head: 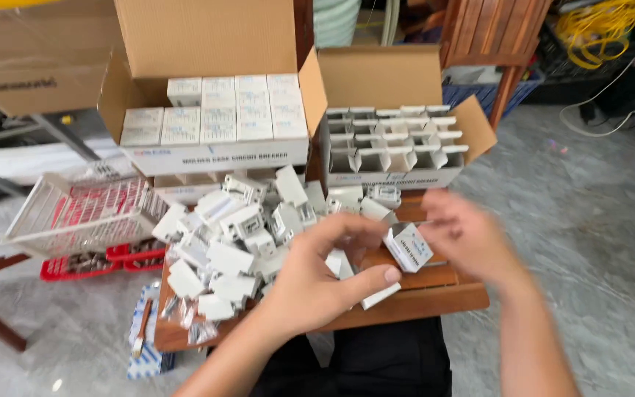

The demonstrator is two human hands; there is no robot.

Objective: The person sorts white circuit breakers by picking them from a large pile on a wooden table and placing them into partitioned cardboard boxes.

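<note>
While your left hand [310,283] pinches the small white box [408,247], your blurred right hand's [464,235] grip is unclear; pack it next, probably.

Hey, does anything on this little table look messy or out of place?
Yes. Small white boxes lie in a jumbled heap on the wooden table, tipped every way, unlike the neat rows in the left carton. Small plastic bags hang at the table's front-left edge.
</note>
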